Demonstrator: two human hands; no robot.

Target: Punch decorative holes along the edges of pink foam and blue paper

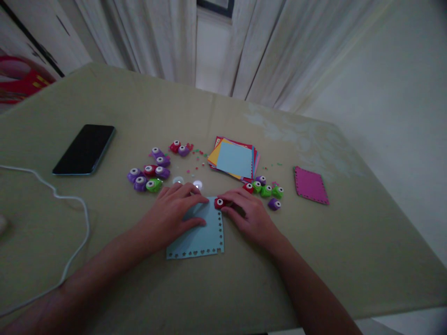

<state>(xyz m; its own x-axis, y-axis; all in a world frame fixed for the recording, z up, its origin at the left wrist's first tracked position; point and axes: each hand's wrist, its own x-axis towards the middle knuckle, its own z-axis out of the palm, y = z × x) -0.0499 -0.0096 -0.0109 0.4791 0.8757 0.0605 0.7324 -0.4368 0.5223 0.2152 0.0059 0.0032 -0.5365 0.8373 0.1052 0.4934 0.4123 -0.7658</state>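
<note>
A light blue paper square [200,239] lies on the table, with small star and heart holes along its near and right edges. Across its upper left part rests my left hand [179,207], fingers spread over the paper. My right hand [244,211] grips a red craft punch [219,203] at the paper's top right corner, thumb and fingers around it. Close beyond my left hand sit purple, red and green punches, among them a green punch [153,185]. More punches, including a purple one [274,204], stand beyond my right hand.
A stack of coloured paper [234,159] lies farther back in the middle, with tiny punched bits nearby. To the right is a pink paper square [310,185] with a punched border. A dark-screened tablet [84,150] and a white cable [84,214] occupy the left side.
</note>
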